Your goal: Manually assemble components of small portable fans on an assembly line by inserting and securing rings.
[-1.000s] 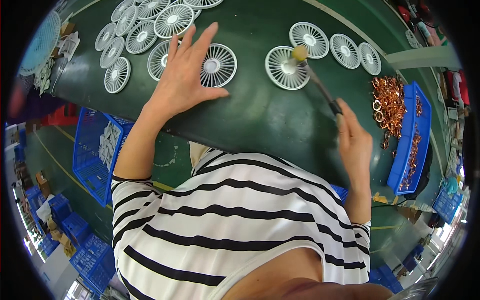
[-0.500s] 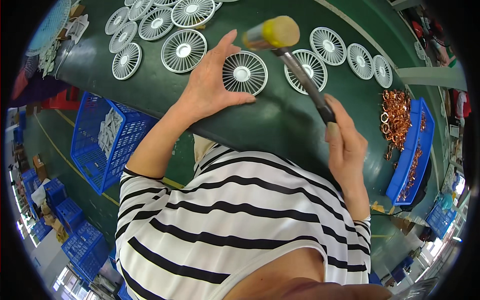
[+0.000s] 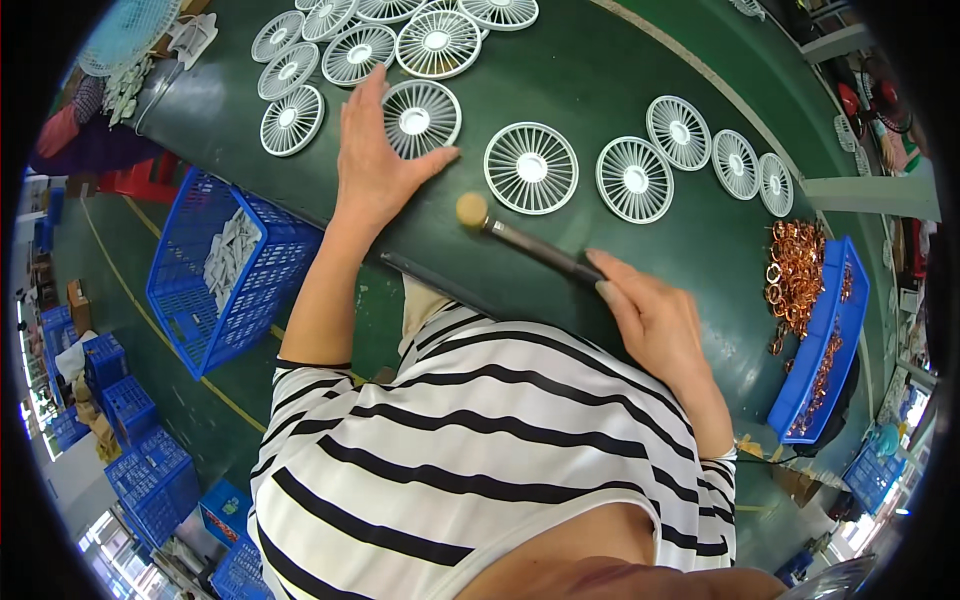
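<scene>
My left hand (image 3: pixel 378 168) is spread, thumb and fingers apart, around the near left side of a white spoked wheel (image 3: pixel 414 121) lying on the green table. I cannot tell whether it presses on the rim. In my right hand (image 3: pixel 655 318) is the dark handle of a mallet (image 3: pixel 535 247). Its pale yellow head (image 3: pixel 472 210) is low over the table, between my body and a second spoked wheel (image 3: pixel 531 168), apart from both wheels. Farther right lies another spoked wheel (image 3: pixel 635 180), with several more beside it.
Several white wheels (image 3: pixel 438 42) overlap at the far left. Copper-coloured rings (image 3: pixel 793 275) are heaped at the right beside a long blue tray (image 3: pixel 845 330). Below the table's left edge stands a blue crate (image 3: pixel 280 255) with pale parts in it. Part of another person shows far left.
My left hand has gone from one wheel to the wheel on its left. The mallet, raised before, has come down and swung left in my right hand. The whole view has shifted slightly.
</scene>
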Demonstrator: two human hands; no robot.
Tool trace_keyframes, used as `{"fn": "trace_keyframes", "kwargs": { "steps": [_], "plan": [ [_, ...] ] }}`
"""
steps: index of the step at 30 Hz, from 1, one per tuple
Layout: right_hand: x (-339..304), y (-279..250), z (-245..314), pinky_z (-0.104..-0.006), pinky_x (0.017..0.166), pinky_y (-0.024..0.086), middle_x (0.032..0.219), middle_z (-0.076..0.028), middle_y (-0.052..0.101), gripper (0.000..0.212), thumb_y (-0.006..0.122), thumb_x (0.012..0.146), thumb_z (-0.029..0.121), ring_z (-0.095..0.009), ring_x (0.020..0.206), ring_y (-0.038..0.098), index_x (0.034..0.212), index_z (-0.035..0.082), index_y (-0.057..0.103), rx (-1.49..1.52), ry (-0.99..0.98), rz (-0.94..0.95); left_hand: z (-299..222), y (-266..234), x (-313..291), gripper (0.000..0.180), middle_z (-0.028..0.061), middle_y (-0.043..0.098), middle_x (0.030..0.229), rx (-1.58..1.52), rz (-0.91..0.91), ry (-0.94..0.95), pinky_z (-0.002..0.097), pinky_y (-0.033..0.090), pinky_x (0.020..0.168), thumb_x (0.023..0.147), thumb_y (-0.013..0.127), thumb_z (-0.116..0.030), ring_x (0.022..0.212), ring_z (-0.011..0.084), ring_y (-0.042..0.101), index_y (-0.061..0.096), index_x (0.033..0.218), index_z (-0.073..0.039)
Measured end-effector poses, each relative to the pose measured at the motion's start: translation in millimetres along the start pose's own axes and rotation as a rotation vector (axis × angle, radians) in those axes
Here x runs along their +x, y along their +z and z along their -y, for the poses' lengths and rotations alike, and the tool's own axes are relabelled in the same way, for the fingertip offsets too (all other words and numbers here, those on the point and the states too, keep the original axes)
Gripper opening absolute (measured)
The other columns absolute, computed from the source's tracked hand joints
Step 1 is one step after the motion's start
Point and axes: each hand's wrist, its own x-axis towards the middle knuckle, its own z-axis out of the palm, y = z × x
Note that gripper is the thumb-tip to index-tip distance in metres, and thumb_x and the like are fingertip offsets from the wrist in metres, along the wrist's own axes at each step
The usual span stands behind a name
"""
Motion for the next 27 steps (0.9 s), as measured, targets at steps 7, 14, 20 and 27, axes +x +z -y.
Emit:
{"fn": "trace_keyframes", "kwargs": {
  "steps": [7,14,20,27],
  "plan": [
    [7,-27,16,-0.0335,0.078,0.052,0.112,-0.016,0.066,0.032,0.056,0.090,0.003,-0.023,0.089,0.068,0.121,0.000,0.059,0.343,-0.012,-0.331,-34,4,-32,0.112,0.0201,0.052,0.123,-0.109,0.134,-0.016,0.0427,0.045,0.095,0.056,0.087,-0.024,0.114,0.0350,0.052,0.023,0.145,-0.006],
    [28,10,2,-0.0454,0.058,0.050,0.079,-0.016,0.065,0.028,0.058,0.091,0.024,-0.037,0.067,0.062,0.118,0.018,0.061,-0.040,-0.032,-0.149,-39,11,-26,0.113,0.0199,0.053,0.124,-0.136,0.156,0.000,0.0409,0.046,0.094,0.056,0.087,-0.025,0.113,0.0345,0.054,0.021,0.146,-0.005],
    [-3,-27,-31,-0.0245,0.058,0.044,0.072,-0.005,0.061,0.026,0.073,0.082,0.020,-0.010,0.060,0.053,0.101,0.004,0.064,0.334,0.281,-0.365,-39,14,-31,0.102,0.0221,0.053,0.126,-0.285,0.127,0.016,0.0389,0.044,0.098,0.059,0.087,-0.026,0.115,0.0346,0.055,0.031,0.141,-0.001],
    [0,-53,-118,-0.0429,0.083,0.043,0.101,-0.011,0.059,0.028,0.078,0.072,0.019,-0.034,0.097,0.055,0.087,0.005,0.059,-0.267,0.144,-0.789,-80,37,-19,0.081,0.0106,0.036,0.144,-0.010,0.488,0.558,0.0773,0.013,0.097,0.061,0.081,-0.045,0.139,0.0442,0.017,0.050,0.134,-0.028]
  ]
}}
